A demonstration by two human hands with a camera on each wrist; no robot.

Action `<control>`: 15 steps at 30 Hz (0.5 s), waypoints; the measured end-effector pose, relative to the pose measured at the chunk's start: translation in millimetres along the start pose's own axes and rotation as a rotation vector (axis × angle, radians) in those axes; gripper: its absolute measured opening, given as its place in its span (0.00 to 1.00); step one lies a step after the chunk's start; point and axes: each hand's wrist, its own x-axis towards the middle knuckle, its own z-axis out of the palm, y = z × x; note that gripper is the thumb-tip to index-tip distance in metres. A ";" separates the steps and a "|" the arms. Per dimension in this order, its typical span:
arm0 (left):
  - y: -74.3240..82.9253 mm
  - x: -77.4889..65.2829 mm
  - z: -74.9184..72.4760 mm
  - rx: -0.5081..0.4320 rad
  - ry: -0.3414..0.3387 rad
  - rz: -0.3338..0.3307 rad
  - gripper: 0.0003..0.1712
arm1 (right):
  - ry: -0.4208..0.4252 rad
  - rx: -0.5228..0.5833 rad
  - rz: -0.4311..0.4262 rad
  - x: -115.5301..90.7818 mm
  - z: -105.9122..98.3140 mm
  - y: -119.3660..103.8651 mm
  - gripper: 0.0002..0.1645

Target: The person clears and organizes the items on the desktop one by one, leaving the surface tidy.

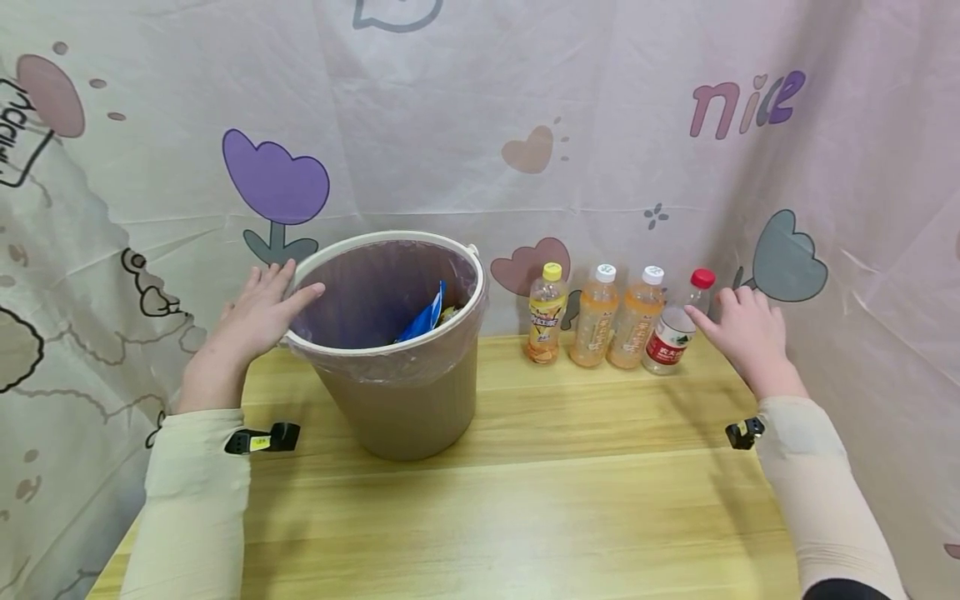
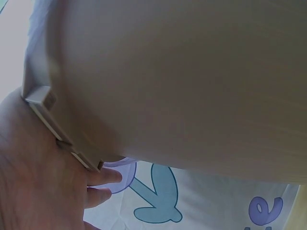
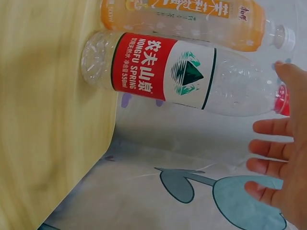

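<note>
On the left, the left hand (image 1: 258,318) rests against the rim of a grey-brown trash bin (image 1: 408,417), its thumb reaching over the edge and its fingers extended. Palm and rim meet in the left wrist view, beside the bin's wall (image 2: 182,86). A clear plastic liner covers the rim, and a blue wrapper (image 1: 426,321) shows inside. The right hand (image 1: 752,337) is at the cap end of a clear, red-capped water bottle (image 1: 667,343), fingers spread and apart. The right wrist view shows this water bottle (image 3: 192,76) upright, its red-and-white label facing the camera.
Left of the water bottle stand two orange drink bottles (image 1: 595,325) with white caps and a yellow-capped bottle (image 1: 546,321). A patterned cloth (image 1: 420,125) hangs behind and at both sides of the wood-grain table (image 1: 525,500).
</note>
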 end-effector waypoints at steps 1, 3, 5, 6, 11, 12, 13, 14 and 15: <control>-0.3 0.1 0.1 -0.001 -0.001 0.000 0.53 | -0.019 0.002 0.011 2.2 0.5 -0.4 0.49; -0.8 0.3 0.2 -0.001 -0.001 -0.001 0.53 | -0.049 0.011 0.023 6.8 2.0 -0.9 0.51; -1.2 0.7 0.2 -0.002 -0.002 -0.001 0.53 | -0.076 0.019 0.028 10.6 3.5 -1.3 0.52; -1.2 0.8 0.1 -0.003 -0.003 -0.002 0.53 | -0.087 0.023 0.030 12.2 4.4 -1.3 0.53; -0.8 1.3 0.0 -0.005 -0.006 -0.002 0.53 | -0.123 0.052 0.040 19.6 9.9 -1.3 0.55; -0.7 1.4 0.0 -0.006 -0.005 -0.002 0.53 | -0.125 0.055 0.043 21.0 11.1 -1.5 0.56; -0.8 1.4 0.2 -0.005 -0.004 -0.002 0.53 | -0.127 0.061 0.046 22.3 12.1 -1.7 0.56; -0.9 1.5 0.4 -0.005 -0.003 -0.002 0.53 | -0.128 0.066 0.049 23.6 13.0 -2.1 0.56; -1.2 1.5 0.6 -0.005 -0.001 -0.003 0.53 | -0.130 0.070 0.051 24.7 13.8 -2.6 0.57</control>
